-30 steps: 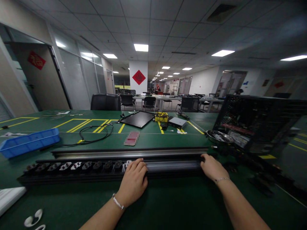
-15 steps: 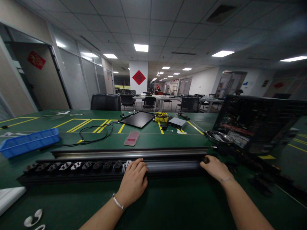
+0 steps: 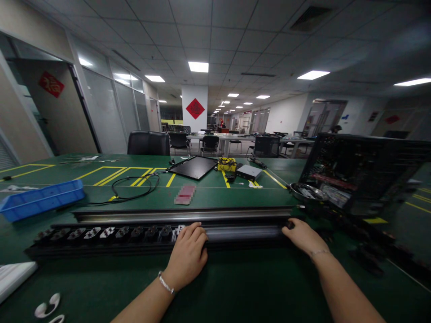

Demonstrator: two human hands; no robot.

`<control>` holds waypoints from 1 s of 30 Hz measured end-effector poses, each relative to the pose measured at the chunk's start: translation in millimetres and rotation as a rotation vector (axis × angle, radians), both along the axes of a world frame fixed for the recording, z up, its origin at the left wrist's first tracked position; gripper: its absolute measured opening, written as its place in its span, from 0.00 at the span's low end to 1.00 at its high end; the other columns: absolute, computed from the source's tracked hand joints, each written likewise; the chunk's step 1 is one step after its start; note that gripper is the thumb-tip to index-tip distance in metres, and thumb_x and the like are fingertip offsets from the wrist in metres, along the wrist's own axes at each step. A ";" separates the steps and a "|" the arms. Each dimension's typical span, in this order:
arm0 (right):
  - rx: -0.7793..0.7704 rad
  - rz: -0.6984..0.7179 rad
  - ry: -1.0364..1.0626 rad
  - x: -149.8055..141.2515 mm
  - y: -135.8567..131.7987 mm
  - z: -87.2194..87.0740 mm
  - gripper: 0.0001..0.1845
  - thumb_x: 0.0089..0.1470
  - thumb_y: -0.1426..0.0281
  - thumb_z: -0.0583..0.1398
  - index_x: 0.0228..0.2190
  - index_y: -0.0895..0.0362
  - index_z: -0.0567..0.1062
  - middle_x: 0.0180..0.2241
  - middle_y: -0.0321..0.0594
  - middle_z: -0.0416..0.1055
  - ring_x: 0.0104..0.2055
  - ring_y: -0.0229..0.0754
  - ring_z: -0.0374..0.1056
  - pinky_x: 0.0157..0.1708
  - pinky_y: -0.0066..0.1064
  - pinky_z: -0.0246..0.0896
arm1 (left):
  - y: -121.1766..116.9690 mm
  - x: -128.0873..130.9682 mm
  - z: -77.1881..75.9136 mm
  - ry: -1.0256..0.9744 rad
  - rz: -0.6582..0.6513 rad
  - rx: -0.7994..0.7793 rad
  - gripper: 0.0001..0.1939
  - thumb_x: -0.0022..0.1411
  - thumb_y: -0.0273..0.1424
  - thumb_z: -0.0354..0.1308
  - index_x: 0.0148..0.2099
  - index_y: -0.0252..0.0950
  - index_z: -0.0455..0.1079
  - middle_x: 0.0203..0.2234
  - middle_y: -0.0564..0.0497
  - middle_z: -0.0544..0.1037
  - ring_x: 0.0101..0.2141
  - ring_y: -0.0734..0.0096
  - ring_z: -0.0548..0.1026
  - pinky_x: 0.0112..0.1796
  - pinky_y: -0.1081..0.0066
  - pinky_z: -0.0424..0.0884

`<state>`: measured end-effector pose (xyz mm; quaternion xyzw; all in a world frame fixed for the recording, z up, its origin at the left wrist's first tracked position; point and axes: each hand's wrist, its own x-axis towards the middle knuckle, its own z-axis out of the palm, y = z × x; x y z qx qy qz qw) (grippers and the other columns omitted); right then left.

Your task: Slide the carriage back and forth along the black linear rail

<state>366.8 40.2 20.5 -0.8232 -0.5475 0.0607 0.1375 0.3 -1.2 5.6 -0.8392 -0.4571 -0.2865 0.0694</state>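
A long black power strip housing (image 3: 242, 234) lies across the table in front of me. A row of socket modules (image 3: 122, 232), some black and some white, sits in its left half; the right half of the channel shows bare. My left hand (image 3: 189, 246) grips the housing near its middle, fingers over the top and thumb at the near side, beside a white module (image 3: 179, 230) that it partly covers. At the right end, my right hand (image 3: 305, 235) is closed in a pinch on a small black part (image 3: 288, 224). Behind the housing runs a second long dark rail (image 3: 188, 216).
A blue bin (image 3: 42, 200) and a looped black cable (image 3: 134, 186) lie to the left. Farther back are a black panel (image 3: 193, 167), a yellow box (image 3: 226, 164) and a grey box (image 3: 249, 172). At right stand a metal bowl (image 3: 308, 192) and an open computer case (image 3: 363, 170).
Almost nothing differs. Both hands keep their places on the housing and the small black part, with at most a very slight shift of the right hand.
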 end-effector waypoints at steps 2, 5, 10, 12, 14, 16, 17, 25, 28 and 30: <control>0.006 -0.001 -0.002 0.7 0.2 -0.7 0.28 0.50 0.61 0.51 0.50 0.60 0.69 0.54 0.50 0.65 0.53 0.48 0.64 0.49 0.37 0.58 | -0.3 0.0 -0.2 -0.004 -0.001 0.003 0.12 0.54 0.23 0.53 0.40 0.40 0.67 0.42 0.51 0.75 0.53 0.60 0.65 0.54 0.58 0.59; -0.002 -0.003 0.008 1.8 0.4 -0.3 0.28 0.50 0.62 0.51 0.51 0.61 0.68 0.54 0.50 0.64 0.53 0.48 0.64 0.49 0.37 0.58 | -0.5 -0.1 0.0 -0.007 -0.001 0.017 0.12 0.53 0.23 0.53 0.40 0.40 0.67 0.42 0.51 0.75 0.53 0.60 0.65 0.54 0.58 0.59; -0.010 -0.010 0.027 4.3 0.7 0.8 0.30 0.50 0.62 0.51 0.54 0.60 0.66 0.54 0.51 0.65 0.52 0.48 0.65 0.47 0.37 0.60 | -0.7 -1.2 0.8 -0.005 -0.005 0.021 0.12 0.53 0.23 0.53 0.40 0.40 0.67 0.42 0.51 0.75 0.53 0.61 0.65 0.54 0.58 0.60; -0.007 -0.011 0.026 5.1 0.8 0.3 0.30 0.50 0.62 0.51 0.54 0.59 0.66 0.54 0.50 0.65 0.52 0.48 0.66 0.47 0.37 0.60 | -0.8 -1.5 1.0 -0.007 -0.005 0.016 0.12 0.53 0.23 0.53 0.40 0.40 0.67 0.42 0.51 0.75 0.53 0.60 0.65 0.54 0.58 0.60; 0.000 -0.011 0.026 5.5 1.0 -0.4 0.29 0.51 0.62 0.51 0.54 0.59 0.66 0.54 0.50 0.66 0.51 0.48 0.66 0.47 0.37 0.60 | -0.9 -1.4 1.1 -0.005 -0.004 0.019 0.12 0.53 0.23 0.53 0.40 0.40 0.67 0.42 0.51 0.75 0.53 0.60 0.65 0.54 0.58 0.60; 0.003 -0.006 0.028 5.2 0.9 -0.1 0.29 0.51 0.63 0.51 0.53 0.60 0.66 0.53 0.51 0.66 0.51 0.48 0.66 0.46 0.37 0.61 | -0.8 -1.1 1.1 -0.004 -0.002 0.021 0.12 0.53 0.23 0.53 0.40 0.40 0.67 0.42 0.51 0.75 0.53 0.60 0.66 0.53 0.58 0.60; 0.001 -0.004 0.027 4.6 0.6 0.7 0.29 0.51 0.64 0.51 0.53 0.60 0.67 0.53 0.51 0.66 0.51 0.48 0.66 0.46 0.37 0.61 | -0.8 -0.9 1.0 -0.004 -0.001 0.020 0.12 0.53 0.23 0.53 0.40 0.40 0.67 0.42 0.51 0.75 0.53 0.60 0.66 0.53 0.58 0.60; -0.055 -0.044 0.018 -5.1 -5.8 15.8 0.29 0.52 0.65 0.50 0.55 0.60 0.64 0.52 0.51 0.68 0.50 0.49 0.67 0.47 0.38 0.61 | 0.0 -0.9 -0.7 0.000 0.000 0.010 0.12 0.54 0.23 0.53 0.41 0.40 0.67 0.43 0.51 0.75 0.53 0.60 0.65 0.54 0.58 0.59; -0.048 -0.069 0.016 -6.0 -6.9 16.8 0.29 0.52 0.64 0.50 0.55 0.58 0.65 0.50 0.51 0.69 0.47 0.50 0.69 0.44 0.39 0.62 | 0.4 -0.7 -0.9 -0.002 -0.003 0.023 0.12 0.53 0.23 0.53 0.40 0.40 0.67 0.42 0.51 0.75 0.53 0.60 0.66 0.53 0.58 0.60; -0.045 -0.073 0.015 -5.4 -6.9 15.9 0.29 0.51 0.64 0.50 0.55 0.57 0.65 0.49 0.51 0.70 0.47 0.50 0.69 0.43 0.39 0.63 | 0.4 -0.7 -1.2 -0.006 -0.007 0.028 0.12 0.53 0.23 0.53 0.40 0.40 0.67 0.42 0.50 0.75 0.53 0.60 0.66 0.53 0.58 0.60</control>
